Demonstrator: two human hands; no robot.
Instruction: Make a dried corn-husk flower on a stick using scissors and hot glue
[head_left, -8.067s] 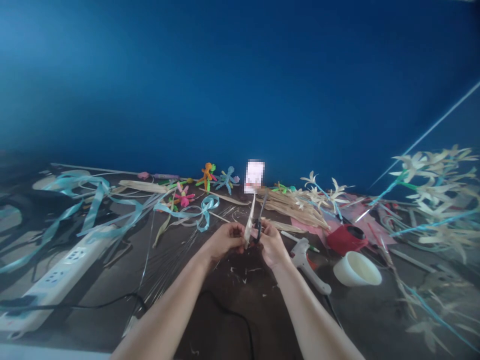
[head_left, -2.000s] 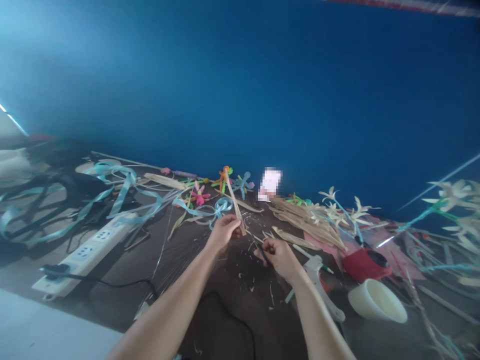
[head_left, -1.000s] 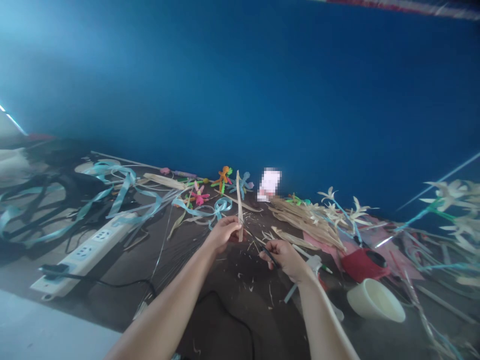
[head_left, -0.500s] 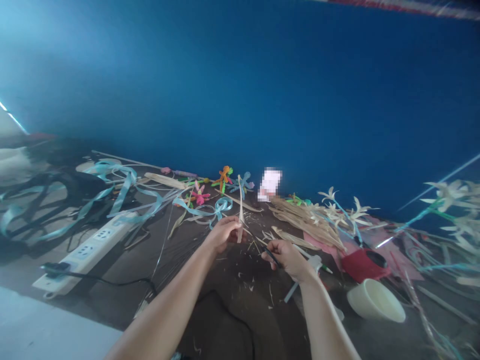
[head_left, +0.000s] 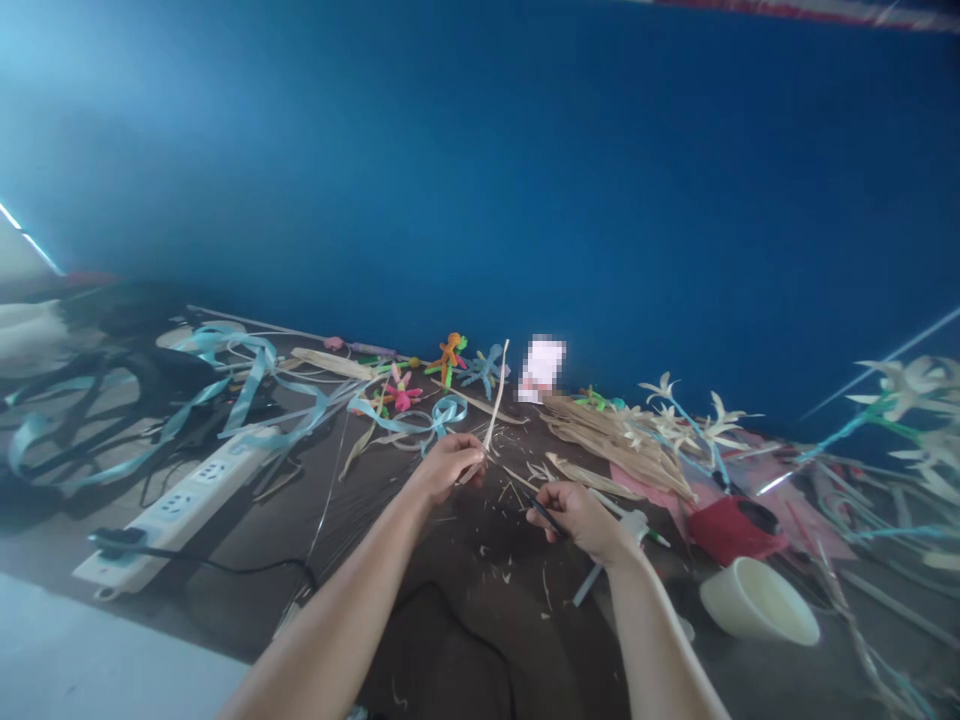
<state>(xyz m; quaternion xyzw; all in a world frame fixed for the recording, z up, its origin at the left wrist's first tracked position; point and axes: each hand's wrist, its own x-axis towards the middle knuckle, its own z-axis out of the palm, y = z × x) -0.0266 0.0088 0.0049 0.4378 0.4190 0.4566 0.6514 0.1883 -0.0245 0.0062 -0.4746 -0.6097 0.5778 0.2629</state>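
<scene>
Between the thumb and fingers of my left hand [head_left: 452, 466] is a narrow, pale strip of dried husk [head_left: 497, 400], its long end slanting up and right. My right hand [head_left: 574, 515] is closed around dark-handled scissors [head_left: 549, 514], which point up and left toward the strip; their blades are thin and blurred. A gap separates the two hands. Small pale clippings [head_left: 506, 575] lie on the dark table [head_left: 465, 620] below and between them.
Dried husks [head_left: 615, 440] lie beyond my right hand. Colourful fuzzy figures [head_left: 450, 358] and blue ribbon [head_left: 247, 375] lie along the back. A power strip [head_left: 176, 510] is on the left. At right are a red container [head_left: 731, 530], a cream cup [head_left: 757, 600] and pale flowers [head_left: 716, 430].
The husk strip in my left hand has tilted to the right and now shows narrower, with its lower end near the fingers. My right hand has barely moved.
</scene>
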